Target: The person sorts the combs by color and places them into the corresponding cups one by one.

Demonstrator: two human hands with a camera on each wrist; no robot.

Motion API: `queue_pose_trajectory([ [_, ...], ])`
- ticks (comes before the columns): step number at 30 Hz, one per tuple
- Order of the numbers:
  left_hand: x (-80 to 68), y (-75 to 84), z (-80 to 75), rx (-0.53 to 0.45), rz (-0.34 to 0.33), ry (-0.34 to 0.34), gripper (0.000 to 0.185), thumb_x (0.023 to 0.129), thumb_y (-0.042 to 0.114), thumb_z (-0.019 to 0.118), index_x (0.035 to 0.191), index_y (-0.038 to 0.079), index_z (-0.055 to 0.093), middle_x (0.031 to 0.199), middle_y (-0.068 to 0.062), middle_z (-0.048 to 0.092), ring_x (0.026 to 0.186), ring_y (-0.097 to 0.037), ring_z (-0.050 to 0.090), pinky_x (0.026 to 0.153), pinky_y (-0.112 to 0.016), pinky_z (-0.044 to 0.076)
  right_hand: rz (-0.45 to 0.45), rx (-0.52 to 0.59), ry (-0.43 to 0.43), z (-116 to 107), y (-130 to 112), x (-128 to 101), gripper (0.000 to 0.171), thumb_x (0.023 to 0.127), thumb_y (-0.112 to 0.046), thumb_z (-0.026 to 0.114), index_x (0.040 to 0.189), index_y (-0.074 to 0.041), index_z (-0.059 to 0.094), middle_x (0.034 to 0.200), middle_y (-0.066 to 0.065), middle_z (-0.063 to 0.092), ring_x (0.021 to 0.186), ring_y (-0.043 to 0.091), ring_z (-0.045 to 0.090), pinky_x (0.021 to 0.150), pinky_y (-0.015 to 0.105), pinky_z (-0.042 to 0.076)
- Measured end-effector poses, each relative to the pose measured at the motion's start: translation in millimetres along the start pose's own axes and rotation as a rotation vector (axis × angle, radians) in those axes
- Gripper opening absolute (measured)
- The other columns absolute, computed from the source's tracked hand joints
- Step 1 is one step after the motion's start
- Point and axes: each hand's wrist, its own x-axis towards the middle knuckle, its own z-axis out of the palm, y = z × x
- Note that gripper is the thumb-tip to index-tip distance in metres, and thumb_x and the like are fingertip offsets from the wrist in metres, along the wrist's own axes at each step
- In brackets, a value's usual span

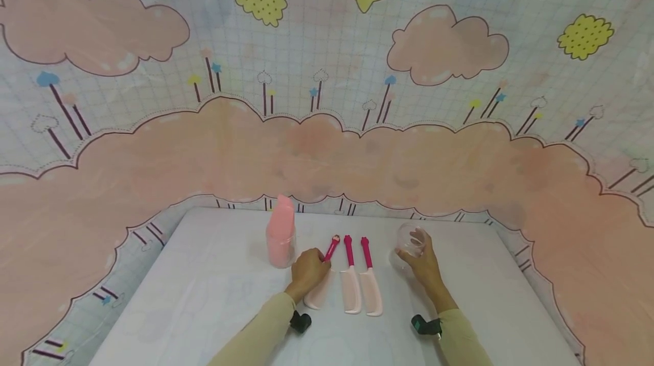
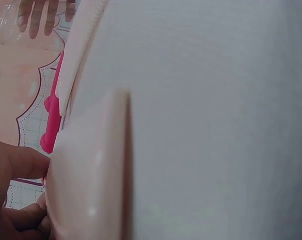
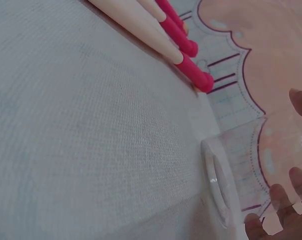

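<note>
Your left hand (image 1: 308,268) at lower centre, fingers curled round the leftmost pink comb (image 1: 321,281) on the tabletop (image 1: 204,298), your right hand (image 1: 421,261) just right, fingers wrapped round a clear cup (image 1: 410,241), two more combs (image 1: 360,278) between.

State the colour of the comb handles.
Bright pink comb handles, clearest in the head view.

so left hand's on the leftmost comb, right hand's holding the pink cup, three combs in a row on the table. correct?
Not quite. The right hand holds a clear plastic cup, not the pink one; the head view shows this. The pink cup stands untouched left of the combs. The rest holds: the left hand grips the leftmost comb, with two more combs beside it on the table.
</note>
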Motion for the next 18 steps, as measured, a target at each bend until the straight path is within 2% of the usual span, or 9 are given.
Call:
queue_pose_trajectory([
  [8,0.3,-6.1,-8.4,-0.113,0.016,0.001,0.015,0.084,0.019,0.069,0.086,0.005,0.064,0.075,-0.005,0.065,0.066,-0.016,0.056,0.056,-0.029,0.041,-0.003,-0.002,0.001,-1.0,-1.4,1.0,0.096,0.083,-0.034,0.079,0.155,-0.02,0.017,0.158,0.009,0.032,0.146,0.035,0.029,0.116,0.06,0.029],
  [11,-1.2,-6.6,-13.7,-0.138,0.022,-0.01,0.016,0.083,0.018,0.071,0.088,0.004,0.065,0.078,-0.006,0.067,0.069,-0.017,0.058,0.058,-0.029,0.043,-0.007,0.003,-0.001,-1.3,-2.0,1.3,0.095,0.083,-0.033,0.078,0.155,-0.019,0.017,0.157,0.01,0.033,0.146,0.035,0.029,0.117,0.059,0.029],
  [15,-4.7,-6.4,-18.4,-0.177,0.034,-0.032,0.021,0.083,0.015,0.073,0.099,0.003,0.068,0.084,-0.007,0.071,0.074,-0.016,0.062,0.063,-0.028,0.047,0.001,0.0,-0.003,-1.3,-2.8,0.4,0.094,0.084,-0.031,0.078,0.155,-0.019,0.017,0.157,0.009,0.033,0.146,0.035,0.029,0.117,0.059,0.029],
  [18,-6.6,-5.2,-20.9,-0.198,0.042,-0.039,0.025,0.083,0.014,0.073,0.105,0.003,0.07,0.084,-0.006,0.071,0.072,-0.014,0.062,0.062,-0.026,0.047,0.002,-0.003,0.0,-1.2,-3.2,-0.5,0.094,0.084,-0.032,0.078,0.155,-0.019,0.017,0.157,0.009,0.033,0.146,0.035,0.029,0.116,0.06,0.029],
])
